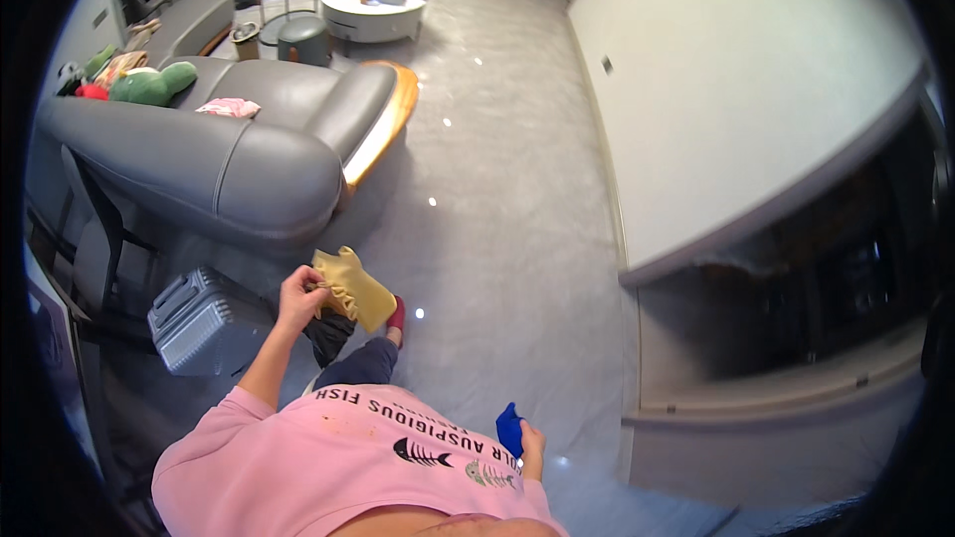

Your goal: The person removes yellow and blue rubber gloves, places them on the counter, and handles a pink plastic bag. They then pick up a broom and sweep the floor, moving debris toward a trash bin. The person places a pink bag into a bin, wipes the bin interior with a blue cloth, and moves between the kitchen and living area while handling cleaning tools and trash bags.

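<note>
My left hand (301, 297) grips the gathered edge of a yellow cloth item (365, 294) that hangs out to the right of my fingers. Below that hand, a black plastic bag (328, 339) shows partly; I cannot tell whether my fingers hold it too. Low in the view, beside my pink shirt, my right hand (532, 444) is closed on a blue cloth (510, 429), part of which is hidden by the hand and shirt.
A silver suitcase (195, 328) stands at left, near a dark chair (101, 239). Ahead is a grey leather sofa (283, 164) with plush toys (153, 83). Farther off are a round white coffee table (373, 19) and a grey stool (304, 41). A white wall (716, 89) runs along the right.
</note>
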`<state>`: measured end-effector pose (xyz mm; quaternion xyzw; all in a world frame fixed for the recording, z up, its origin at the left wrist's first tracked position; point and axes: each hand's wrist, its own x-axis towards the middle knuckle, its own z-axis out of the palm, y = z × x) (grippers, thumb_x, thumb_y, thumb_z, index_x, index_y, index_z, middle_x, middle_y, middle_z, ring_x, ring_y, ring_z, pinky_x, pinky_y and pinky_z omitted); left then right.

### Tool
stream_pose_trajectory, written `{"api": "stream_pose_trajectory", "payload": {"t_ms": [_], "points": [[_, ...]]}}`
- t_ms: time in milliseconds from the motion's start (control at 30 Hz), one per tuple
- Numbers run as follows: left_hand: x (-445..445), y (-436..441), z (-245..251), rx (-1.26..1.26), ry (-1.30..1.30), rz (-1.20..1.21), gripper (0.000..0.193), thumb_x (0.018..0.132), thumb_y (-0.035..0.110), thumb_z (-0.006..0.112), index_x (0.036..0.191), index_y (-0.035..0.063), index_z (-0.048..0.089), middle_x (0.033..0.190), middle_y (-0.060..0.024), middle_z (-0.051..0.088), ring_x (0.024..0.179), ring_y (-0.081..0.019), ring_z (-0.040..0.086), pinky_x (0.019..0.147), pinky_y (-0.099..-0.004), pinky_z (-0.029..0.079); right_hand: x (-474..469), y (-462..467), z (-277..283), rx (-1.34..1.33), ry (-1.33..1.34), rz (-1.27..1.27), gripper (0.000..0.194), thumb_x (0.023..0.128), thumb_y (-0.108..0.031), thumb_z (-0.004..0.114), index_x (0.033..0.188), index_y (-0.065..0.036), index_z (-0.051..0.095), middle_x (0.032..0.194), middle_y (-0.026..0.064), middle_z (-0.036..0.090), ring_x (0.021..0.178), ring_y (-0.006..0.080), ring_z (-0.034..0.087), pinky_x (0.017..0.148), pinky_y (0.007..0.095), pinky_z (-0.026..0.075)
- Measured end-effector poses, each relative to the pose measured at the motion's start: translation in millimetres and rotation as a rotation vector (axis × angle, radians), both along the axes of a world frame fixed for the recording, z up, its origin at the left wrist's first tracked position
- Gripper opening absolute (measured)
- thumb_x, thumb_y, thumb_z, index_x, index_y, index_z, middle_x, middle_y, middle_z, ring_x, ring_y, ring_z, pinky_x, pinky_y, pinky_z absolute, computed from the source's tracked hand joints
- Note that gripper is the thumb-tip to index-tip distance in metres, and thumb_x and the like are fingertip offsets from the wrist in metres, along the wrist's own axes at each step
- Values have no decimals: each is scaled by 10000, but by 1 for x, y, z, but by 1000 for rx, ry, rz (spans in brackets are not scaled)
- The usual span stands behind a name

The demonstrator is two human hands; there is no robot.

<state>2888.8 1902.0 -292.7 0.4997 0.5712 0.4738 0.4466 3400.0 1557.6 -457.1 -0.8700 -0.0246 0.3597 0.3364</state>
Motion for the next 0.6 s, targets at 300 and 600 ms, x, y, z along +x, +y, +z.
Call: {"api": "stream_pose_trajectory", "payload": {"t_ms": [300, 600], "points": [[132, 209, -58, -75, 261, -22, 206, 720, 136, 727, 865, 13, 650, 753, -102, 677, 698, -175, 654, 663, -312, 508, 114, 286, -33, -183, 59, 196, 439, 862, -339, 710, 980, 83, 687, 912, 169, 711, 806, 231, 671, 703, 392, 537], [222, 471, -87, -42, 179, 67, 195, 731, 138, 717, 862, 16, 639, 775, -83, 676, 735, -189, 646, 699, -316, 508, 176, 642, -21, -133, 79, 438, 445, 878, -353, 688, 1024, 67, 688, 949, 179, 709, 841, 250, 666, 740, 397, 527]]}}
